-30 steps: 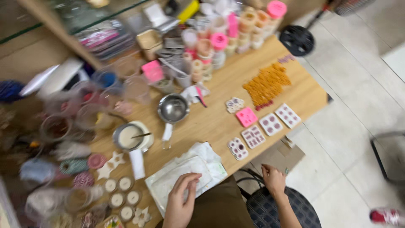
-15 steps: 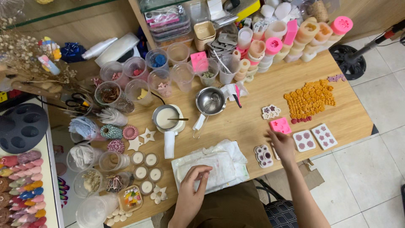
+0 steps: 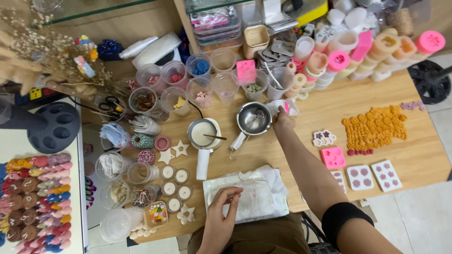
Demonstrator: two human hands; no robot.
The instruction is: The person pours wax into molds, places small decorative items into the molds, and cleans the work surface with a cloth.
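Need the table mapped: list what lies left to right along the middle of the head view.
Black round holder → twine spools → white-filled pot → steel pot → right hand → pink mould → orange pieces.

Fingertips of right hand [image 3: 284, 123] hidden behind steel pot [image 3: 254, 118].

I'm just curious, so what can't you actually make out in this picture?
- Right hand: its fingertips hide behind the metal pot, so its grasp is unclear.
- Left hand on the white cloth: anything pinched is too small.
- Pink moulds: cut off by the edge.
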